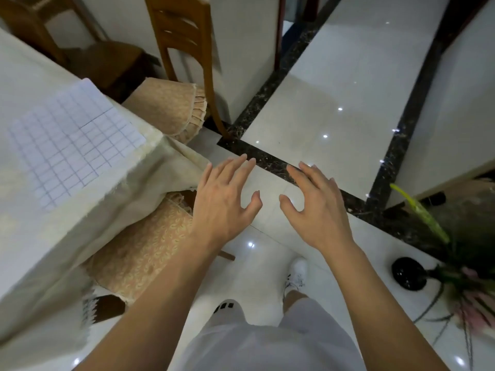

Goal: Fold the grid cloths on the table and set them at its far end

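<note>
Both hands spread over the floor, beside the counter with the folded grid cloth.

The tiled floor [321, 103] fills the right side; the counter [32, 84] with its cream tablecloth stands at left, 2 cushioned chairs [176, 44] against it. 1 folded grid cloth [72, 140] lies flat near the counter's corner. The left hand [225, 202] and right hand [316, 207] hover side by side, fingers splayed, holding nothing, apart from the cloth.

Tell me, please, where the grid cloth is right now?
In the head view the grid cloth lies flat on the table at left, near its corner, beside the cushioned chair.
</note>
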Demonstrator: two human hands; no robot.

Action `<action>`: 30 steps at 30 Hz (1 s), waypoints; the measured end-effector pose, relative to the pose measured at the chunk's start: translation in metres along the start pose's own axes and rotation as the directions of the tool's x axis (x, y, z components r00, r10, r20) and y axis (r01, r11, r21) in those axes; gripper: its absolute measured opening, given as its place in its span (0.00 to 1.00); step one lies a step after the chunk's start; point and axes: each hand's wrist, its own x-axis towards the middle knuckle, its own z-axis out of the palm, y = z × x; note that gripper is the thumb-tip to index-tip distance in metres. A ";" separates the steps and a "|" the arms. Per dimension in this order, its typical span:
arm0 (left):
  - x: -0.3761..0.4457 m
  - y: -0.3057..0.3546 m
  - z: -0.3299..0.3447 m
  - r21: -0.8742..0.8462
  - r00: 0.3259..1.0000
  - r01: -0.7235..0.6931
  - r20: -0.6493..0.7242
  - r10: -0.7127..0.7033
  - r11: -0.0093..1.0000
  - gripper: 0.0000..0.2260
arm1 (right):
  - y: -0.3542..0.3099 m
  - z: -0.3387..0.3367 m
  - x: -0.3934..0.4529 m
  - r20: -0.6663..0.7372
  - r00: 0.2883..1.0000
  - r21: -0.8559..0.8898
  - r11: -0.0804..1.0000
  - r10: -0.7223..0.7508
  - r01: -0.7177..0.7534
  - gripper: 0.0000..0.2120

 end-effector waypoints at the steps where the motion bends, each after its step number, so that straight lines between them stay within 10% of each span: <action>1: 0.011 0.005 0.004 0.022 1.000 0.030 0.004 -0.030 0.999 0.27 | 0.008 -0.004 0.016 0.021 1.000 0.004 1.000 -0.017 0.017 0.28; 13: 0.079 0.017 0.028 0.108 0.927 0.376 -0.044 -0.373 0.920 0.29 | 0.040 -0.007 0.155 0.267 0.918 0.074 0.957 -0.291 0.282 0.30; 30: 0.112 -0.141 0.005 0.028 0.666 0.736 -0.207 -0.716 0.676 0.29 | -0.104 0.103 0.300 0.503 0.622 0.180 0.777 -0.600 0.604 0.29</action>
